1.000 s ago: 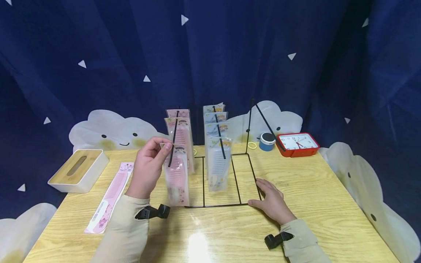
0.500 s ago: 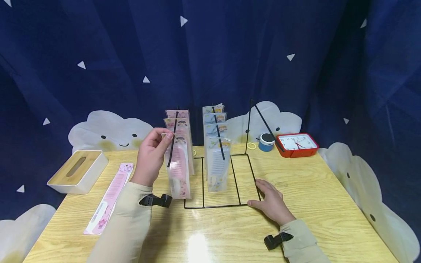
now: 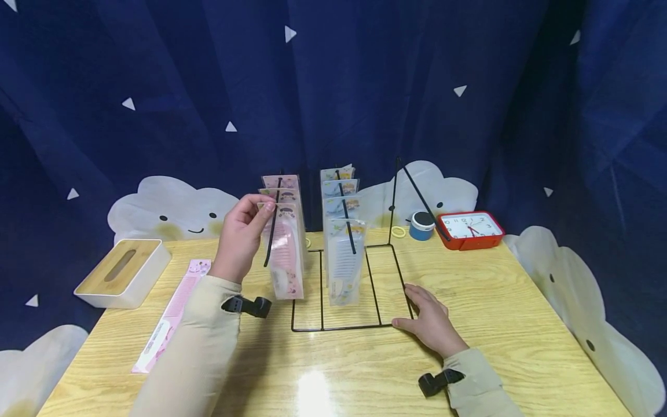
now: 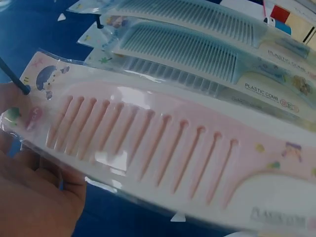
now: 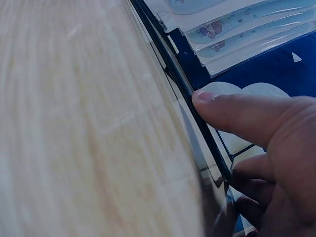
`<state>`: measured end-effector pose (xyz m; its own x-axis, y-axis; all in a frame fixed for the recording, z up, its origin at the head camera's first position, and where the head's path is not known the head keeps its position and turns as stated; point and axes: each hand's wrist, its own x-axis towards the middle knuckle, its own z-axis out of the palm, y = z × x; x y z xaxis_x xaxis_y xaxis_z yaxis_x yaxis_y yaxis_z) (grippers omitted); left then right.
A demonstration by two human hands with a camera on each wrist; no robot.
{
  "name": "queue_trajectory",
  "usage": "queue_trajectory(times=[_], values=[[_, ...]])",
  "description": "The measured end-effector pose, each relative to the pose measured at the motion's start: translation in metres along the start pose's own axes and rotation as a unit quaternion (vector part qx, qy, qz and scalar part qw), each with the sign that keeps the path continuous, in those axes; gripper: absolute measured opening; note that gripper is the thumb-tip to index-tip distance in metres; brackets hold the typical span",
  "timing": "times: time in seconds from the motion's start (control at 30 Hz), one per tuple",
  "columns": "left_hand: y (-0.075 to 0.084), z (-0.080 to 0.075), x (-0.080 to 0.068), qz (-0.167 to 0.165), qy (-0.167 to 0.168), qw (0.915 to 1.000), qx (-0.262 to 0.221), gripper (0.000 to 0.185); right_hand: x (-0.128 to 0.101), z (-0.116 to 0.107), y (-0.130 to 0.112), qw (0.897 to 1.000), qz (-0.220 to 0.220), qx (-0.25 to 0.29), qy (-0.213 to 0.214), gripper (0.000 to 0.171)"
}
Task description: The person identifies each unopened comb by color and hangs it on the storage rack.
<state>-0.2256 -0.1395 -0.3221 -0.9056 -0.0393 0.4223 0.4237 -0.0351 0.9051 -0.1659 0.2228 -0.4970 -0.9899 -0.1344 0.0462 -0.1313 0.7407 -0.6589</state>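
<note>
My left hand [image 3: 241, 234] pinches the top of a packaged pink comb [image 3: 283, 255] that hangs on the left hook of a black wire display rack [image 3: 344, 328]. In the left wrist view, the hook passes through the top of this pink comb package [image 4: 148, 133], and the fingertips are partly behind it. Further back on that hook hang other pink comb packages [image 3: 281, 182]. Several blue comb packages [image 3: 345, 266] hang on the middle hook. My right hand [image 3: 431, 319] holds the rack's front right base corner, its thumb touching the base wire [image 5: 210, 136] in the right wrist view.
A long pink comb package [image 3: 172, 318] lies on the table at left, beside a wood-topped tissue box [image 3: 122, 272]. Behind the rack's right side are a yellow ring [image 3: 398, 231], a blue round speaker [image 3: 421, 227] and a red clock [image 3: 471, 230]. The right hook [image 3: 424, 200] carries nothing.
My left hand has slid the front pink comb package backward along the left hook, toward the other pink ones. My right hand has stayed at the rack's corner.
</note>
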Motion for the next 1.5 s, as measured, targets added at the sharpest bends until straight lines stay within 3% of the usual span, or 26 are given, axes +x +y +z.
queue_trajectory(times=[0.27,0.5,0.8,1.0,1.13,1.23,1.37,1.5], values=[[-0.005,-0.012,-0.003,-0.013,-0.004,0.9998,0.012,0.007,0.001,0.000,0.001,1.000,0.000,-0.002,0.001,0.085],[-0.017,-0.038,-0.008,-0.021,0.003,0.9981,0.058,0.012,0.000,-0.001,-0.001,1.000,-0.001,0.001,0.002,0.085],[-0.043,-0.083,-0.024,-0.049,0.049,0.9942,0.083,0.015,0.000,0.001,-0.002,1.000,-0.008,0.001,0.006,0.085],[-0.064,-0.111,-0.029,-0.080,0.101,0.9879,0.086,0.018,0.000,0.000,-0.002,1.000,0.000,0.000,0.001,0.085],[-0.084,-0.131,-0.030,-0.115,0.138,0.9787,0.099,0.023,-0.001,0.000,0.000,1.000,0.001,-0.003,0.000,0.085],[-0.095,-0.145,-0.033,-0.144,0.147,0.9671,0.150,0.026,-0.001,0.001,0.000,1.000,0.000,-0.002,0.002,0.085],[-0.102,-0.159,-0.037,-0.186,0.126,0.9459,0.234,0.036,0.000,0.000,-0.001,1.000,-0.001,-0.004,0.003,0.085],[-0.108,-0.168,-0.040,-0.226,0.097,0.9308,0.270,0.047,0.001,0.000,-0.001,1.000,0.001,-0.006,0.002,0.084]])
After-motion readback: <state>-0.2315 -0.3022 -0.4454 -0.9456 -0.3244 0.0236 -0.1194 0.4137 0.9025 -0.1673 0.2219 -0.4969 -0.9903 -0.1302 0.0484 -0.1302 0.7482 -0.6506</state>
